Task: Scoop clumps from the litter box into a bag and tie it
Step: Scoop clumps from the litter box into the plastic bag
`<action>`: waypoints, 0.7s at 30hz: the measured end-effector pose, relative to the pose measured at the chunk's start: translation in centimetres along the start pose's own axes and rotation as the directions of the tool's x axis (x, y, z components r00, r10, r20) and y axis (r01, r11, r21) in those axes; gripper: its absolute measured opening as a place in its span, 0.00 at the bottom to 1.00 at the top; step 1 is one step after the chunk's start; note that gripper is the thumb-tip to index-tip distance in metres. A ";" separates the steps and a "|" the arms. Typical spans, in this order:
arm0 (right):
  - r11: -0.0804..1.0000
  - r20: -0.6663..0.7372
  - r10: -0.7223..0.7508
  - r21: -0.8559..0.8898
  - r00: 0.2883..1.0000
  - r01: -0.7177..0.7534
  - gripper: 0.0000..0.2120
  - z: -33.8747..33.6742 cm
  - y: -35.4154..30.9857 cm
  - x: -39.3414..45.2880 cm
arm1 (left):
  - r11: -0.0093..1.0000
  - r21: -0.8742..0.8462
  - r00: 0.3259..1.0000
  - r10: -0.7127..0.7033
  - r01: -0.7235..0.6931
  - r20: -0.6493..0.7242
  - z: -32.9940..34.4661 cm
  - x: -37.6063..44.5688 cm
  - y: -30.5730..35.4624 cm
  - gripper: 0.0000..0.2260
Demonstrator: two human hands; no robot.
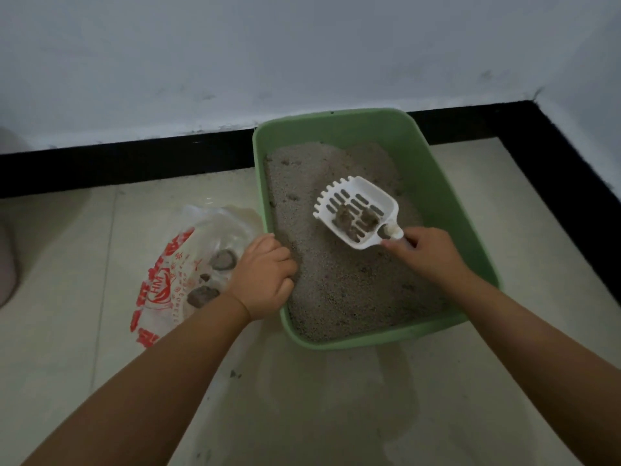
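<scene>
A green litter box [447, 203] full of grey litter [339, 290] stands on the floor by the wall. Above the litter my right hand [428, 252] grips the handle of a white slotted scoop [356, 210], which carries two or three dark clumps [356, 218]. My left hand [263, 277] rests closed on the box's left rim, next to a clear plastic bag [188, 274] with red print. The bag lies on the floor left of the box and holds several dark clumps [202, 294]. Whether my left hand pinches the bag's edge is hidden.
A white wall with a black baseboard [134, 163] runs behind the box and turns a corner at the right [571, 169]. A few litter crumbs [235, 375] lie on the pale tiled floor in front. A rounded pale object [6, 257] sits at the far left edge.
</scene>
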State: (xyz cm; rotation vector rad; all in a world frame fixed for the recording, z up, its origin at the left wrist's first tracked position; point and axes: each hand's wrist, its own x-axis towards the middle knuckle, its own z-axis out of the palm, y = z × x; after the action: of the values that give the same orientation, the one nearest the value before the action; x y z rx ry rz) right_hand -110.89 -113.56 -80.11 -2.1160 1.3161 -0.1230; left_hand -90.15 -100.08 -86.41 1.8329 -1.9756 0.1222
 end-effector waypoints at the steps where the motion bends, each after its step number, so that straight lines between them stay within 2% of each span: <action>1: 0.999 0.054 -0.027 -0.017 0.998 0.028 0.16 0.2 -0.2 -0.1 | 1.000 -0.002 1.000 0.007 -0.007 0.001 -0.1 -0.2 0.3 0.13; 3: 0.999 0.101 -0.051 -0.001 0.994 0.051 0.17 0.5 -0.6 -0.5 | 1.000 -0.003 1.000 0.008 -0.008 0.012 -0.4 -0.2 0.7 0.13; 5: 0.996 0.047 -0.016 0.093 0.999 0.011 0.21 0.9 -0.4 -0.6 | 1.000 -0.002 1.000 0.002 -0.002 0.026 -0.5 -0.2 0.6 0.13; 7: 0.990 0.023 0.009 0.141 1.000 -0.012 0.21 0.9 -0.4 -0.8 | 1.000 -0.007 0.998 0.019 -0.018 0.052 -0.5 -0.3 0.6 0.13; 11: 0.998 0.117 -0.065 0.035 0.991 0.061 0.18 1.1 -1.2 -1.3 | 0.995 -0.088 0.982 0.058 -0.042 0.179 -1.9 -1.2 1.1 0.15; 14: 0.991 0.122 -0.131 0.029 0.984 0.129 0.16 1.3 -2.5 -1.1 | 0.994 -0.085 0.988 -0.057 0.070 0.145 -4.7 -2.6 0.3 0.18; 16: 0.984 0.161 -0.180 0.016 0.970 0.180 0.15 1.7 -3.9 -1.3 | 0.968 0.099 0.972 -0.233 0.230 0.029 -6.4 -4.4 -1.3 0.18; 18: 0.970 0.199 -0.244 0.030 0.949 0.243 0.14 2.4 -5.3 -1.5 | 0.841 0.257 0.876 -0.480 0.477 -0.054 -7.9 -6.3 -2.6 0.23; 19: 0.963 0.229 -0.269 0.037 0.935 0.268 0.15 2.9 -6.2 -1.7 | 0.748 0.275 0.787 -0.614 0.605 -0.062 -8.6 -7.1 -3.0 0.25; 21: 0.952 0.307 -0.295 0.012 0.905 0.307 0.14 4.0 -7.9 -2.2 | 0.527 0.188 0.527 -0.848 0.829 0.052 -9.3 -8.2 -3.4 0.24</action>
State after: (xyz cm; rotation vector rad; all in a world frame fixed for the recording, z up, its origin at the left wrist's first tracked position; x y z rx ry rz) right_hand -104.33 -107.51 -78.37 -2.2494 0.8118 0.1001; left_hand -84.24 -89.58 -81.92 2.7493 -0.9227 -0.1840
